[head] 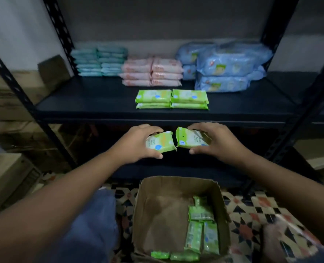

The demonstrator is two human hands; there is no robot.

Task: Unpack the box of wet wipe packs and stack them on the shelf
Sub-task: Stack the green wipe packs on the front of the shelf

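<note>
green wet wipe packs sit in three places here. your left hand (138,143) grips one green pack (160,142) and your right hand (217,142) grips another green pack (190,138), fingers curled over the top edge and thumb under the bottom edge of each. the two packs are held side by side in the air just below the front edge of the shelf (100,103), their inner corners almost touching.

on the shelf at 12 o'clock from your hands lie the shelved green packs (172,99), two low piles touching each other near the front edge. behind them stand pink packs (151,72), with teal packs (99,60) at 11 o'clock and large blue packs (225,67) at 1 o'clock.

the cardboard box (157,209) stands open on the patterned floor (252,211) at 6 o'clock, between your forearms. the boxed green packs (201,230) lean along its right wall and front.
</note>
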